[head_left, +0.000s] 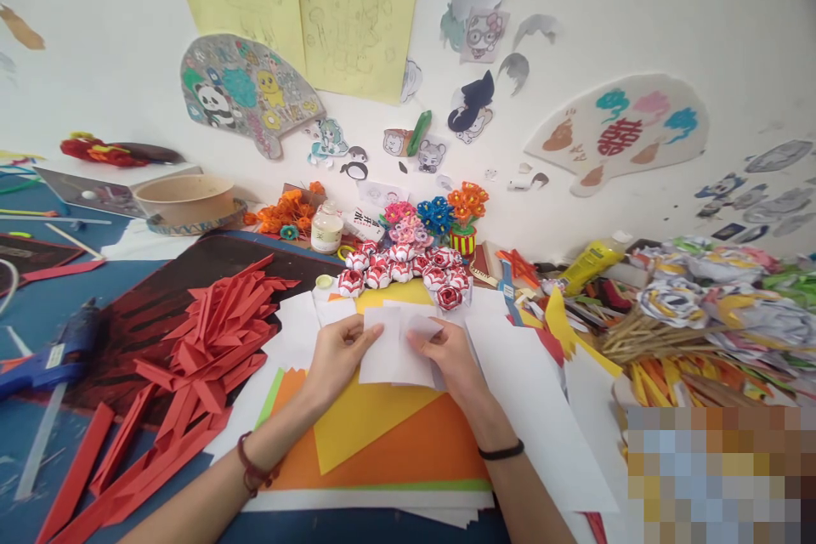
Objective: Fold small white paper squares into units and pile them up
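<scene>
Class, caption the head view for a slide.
Left hand and right hand hold white paper above a yellow sheet and an orange sheet, red strips at left, red-and-white flowers beyond.

Paper pieces [381,359] before flowers [401,271], folded strips [207,340] left

On the left, a blue glue gun [60,357] lies near a heap of folded red strips [210,319]. Farther back stands a wide tan bowl [184,202], with a small glass jar [326,229] to its right. Orange flowers [469,202] rise from a striped pot [462,243] at the far side. A yellow bottle [592,262] leans on the right. On the far wall [592,0] are a panda-decorated fan [246,89] and a white fan [618,136].
</scene>
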`<state>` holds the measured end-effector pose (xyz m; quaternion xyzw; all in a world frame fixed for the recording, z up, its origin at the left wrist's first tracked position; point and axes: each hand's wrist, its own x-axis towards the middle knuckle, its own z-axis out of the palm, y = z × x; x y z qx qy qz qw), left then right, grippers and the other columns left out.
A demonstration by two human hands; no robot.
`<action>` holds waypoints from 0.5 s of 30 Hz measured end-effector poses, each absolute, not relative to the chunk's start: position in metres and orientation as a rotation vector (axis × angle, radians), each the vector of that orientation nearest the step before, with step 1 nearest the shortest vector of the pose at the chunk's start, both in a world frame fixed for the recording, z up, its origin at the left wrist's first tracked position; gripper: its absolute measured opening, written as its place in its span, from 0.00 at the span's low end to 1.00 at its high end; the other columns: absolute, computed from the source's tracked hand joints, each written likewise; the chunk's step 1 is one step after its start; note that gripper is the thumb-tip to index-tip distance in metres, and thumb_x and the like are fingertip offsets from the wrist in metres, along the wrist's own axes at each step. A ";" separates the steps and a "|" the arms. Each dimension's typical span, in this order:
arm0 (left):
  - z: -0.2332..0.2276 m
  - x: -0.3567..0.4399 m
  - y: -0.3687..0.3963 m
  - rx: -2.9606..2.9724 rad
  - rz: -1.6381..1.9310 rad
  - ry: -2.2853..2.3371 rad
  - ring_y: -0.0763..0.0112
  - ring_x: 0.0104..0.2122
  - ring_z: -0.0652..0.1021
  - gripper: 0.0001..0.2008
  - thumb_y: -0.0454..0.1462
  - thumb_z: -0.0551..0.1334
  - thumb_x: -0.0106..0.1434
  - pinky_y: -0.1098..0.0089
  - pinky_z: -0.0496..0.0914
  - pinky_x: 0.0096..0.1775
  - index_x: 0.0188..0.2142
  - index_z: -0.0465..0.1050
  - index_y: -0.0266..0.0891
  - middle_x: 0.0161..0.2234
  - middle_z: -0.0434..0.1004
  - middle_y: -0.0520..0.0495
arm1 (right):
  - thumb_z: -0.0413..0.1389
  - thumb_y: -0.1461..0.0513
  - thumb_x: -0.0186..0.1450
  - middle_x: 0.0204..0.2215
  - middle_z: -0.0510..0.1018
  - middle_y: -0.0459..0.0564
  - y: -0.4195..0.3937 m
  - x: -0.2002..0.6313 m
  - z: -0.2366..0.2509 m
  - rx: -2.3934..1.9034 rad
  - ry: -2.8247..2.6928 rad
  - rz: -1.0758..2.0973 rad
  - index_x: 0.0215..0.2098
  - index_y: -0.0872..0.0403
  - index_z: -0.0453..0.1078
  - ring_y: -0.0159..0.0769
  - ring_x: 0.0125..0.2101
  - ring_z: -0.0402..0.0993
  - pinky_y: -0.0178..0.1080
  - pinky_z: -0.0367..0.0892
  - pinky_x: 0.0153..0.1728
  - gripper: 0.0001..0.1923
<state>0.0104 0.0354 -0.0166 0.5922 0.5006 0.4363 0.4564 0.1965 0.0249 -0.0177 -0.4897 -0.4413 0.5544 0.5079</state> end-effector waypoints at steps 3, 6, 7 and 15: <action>-0.016 0.009 0.036 1.455 1.087 1.232 0.74 0.24 0.66 0.16 0.48 0.59 0.58 0.76 0.59 0.24 0.25 0.67 0.36 0.23 0.67 0.52 | 0.68 0.55 0.46 0.36 0.80 0.55 0.023 0.197 -0.012 -1.093 -1.056 1.487 0.41 0.56 0.73 0.45 0.37 0.76 0.43 0.69 0.39 0.26; -0.017 0.009 0.036 1.422 1.108 1.190 0.73 0.27 0.69 0.15 0.47 0.58 0.59 0.76 0.62 0.27 0.31 0.71 0.36 0.27 0.72 0.49 | 0.69 0.57 0.46 0.39 0.79 0.54 0.022 0.196 -0.009 -1.049 -1.013 1.567 0.48 0.54 0.69 0.45 0.38 0.76 0.44 0.70 0.39 0.32; -0.017 0.009 0.036 1.414 1.115 1.175 0.73 0.27 0.69 0.15 0.47 0.58 0.59 0.76 0.62 0.27 0.31 0.72 0.36 0.28 0.73 0.49 | 0.69 0.58 0.46 0.40 0.79 0.54 0.021 0.195 -0.009 -1.034 -0.994 1.581 0.50 0.53 0.67 0.45 0.38 0.76 0.44 0.70 0.38 0.33; -0.008 0.012 0.034 1.337 1.046 1.056 0.73 0.26 0.71 0.16 0.48 0.60 0.57 0.75 0.64 0.27 0.33 0.73 0.35 0.29 0.75 0.48 | 0.67 0.55 0.48 0.35 0.80 0.57 0.022 0.195 -0.018 -1.160 -1.025 1.507 0.37 0.59 0.75 0.45 0.34 0.77 0.42 0.70 0.36 0.22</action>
